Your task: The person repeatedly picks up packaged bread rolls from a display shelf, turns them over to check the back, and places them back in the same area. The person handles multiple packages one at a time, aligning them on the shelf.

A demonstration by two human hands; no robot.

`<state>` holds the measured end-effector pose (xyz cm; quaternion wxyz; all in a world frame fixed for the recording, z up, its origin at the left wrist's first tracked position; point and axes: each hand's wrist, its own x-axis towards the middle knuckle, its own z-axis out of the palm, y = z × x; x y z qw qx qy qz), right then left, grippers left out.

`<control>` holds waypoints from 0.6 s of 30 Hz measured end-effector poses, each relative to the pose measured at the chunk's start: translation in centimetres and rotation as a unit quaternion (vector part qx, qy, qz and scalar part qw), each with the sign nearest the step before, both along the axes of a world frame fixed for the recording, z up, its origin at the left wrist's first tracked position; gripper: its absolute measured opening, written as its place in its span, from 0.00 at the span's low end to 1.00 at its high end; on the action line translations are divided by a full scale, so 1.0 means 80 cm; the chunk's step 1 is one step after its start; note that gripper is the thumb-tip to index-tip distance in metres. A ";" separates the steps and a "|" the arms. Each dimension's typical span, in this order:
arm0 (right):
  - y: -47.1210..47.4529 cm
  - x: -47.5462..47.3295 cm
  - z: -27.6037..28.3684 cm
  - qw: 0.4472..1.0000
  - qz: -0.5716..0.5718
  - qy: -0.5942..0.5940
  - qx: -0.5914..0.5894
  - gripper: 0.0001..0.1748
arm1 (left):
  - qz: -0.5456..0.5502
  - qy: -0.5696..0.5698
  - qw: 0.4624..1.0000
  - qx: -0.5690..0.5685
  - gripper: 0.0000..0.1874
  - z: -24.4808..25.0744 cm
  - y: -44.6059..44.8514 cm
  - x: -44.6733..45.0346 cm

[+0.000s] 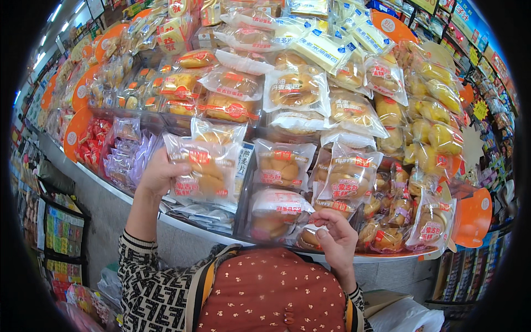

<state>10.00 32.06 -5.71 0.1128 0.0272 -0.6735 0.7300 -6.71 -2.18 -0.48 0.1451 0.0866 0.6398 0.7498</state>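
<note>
My left hand (159, 170) grips a clear-wrapped cake packet (205, 170) by its left edge, thumb on the front. The packet is held over the compartment of flat sachets (203, 218). Another wrapped bun (218, 132) shows just behind its upper edge. My right hand (337, 238), fingers curled and apart, is at the display's front edge, beside a wrapped cake (309, 237); it seems to hold nothing. Between the hands, wrapped cakes (282, 164) and a packet with its pale side up (280, 213) lie in a compartment. More cake packets (350, 174) stand above my right hand.
Wrapped breads (296, 89) fill the tiered display beyond. Purple packets (124, 159) and red packets (96, 135) lie at the left, bagged yellow buns (437, 112) at the right. Orange discs (473, 218) jut from the rim. A white plastic bag (406, 317) is at the lower right.
</note>
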 end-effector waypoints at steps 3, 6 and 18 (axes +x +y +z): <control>0.002 0.001 0.001 1.000 -0.007 -0.013 -0.003 0.20 | -0.024 -0.005 0.999 -0.046 0.40 -0.013 -0.007 -0.004; 0.006 0.003 0.002 1.000 -0.013 -0.027 -0.004 0.19 | -0.014 0.002 0.999 -0.051 0.42 -0.017 -0.015 0.000; 0.012 0.002 -0.014 0.998 -0.053 -0.023 0.011 0.15 | 0.055 0.046 0.987 -0.141 0.41 -0.010 -0.027 0.000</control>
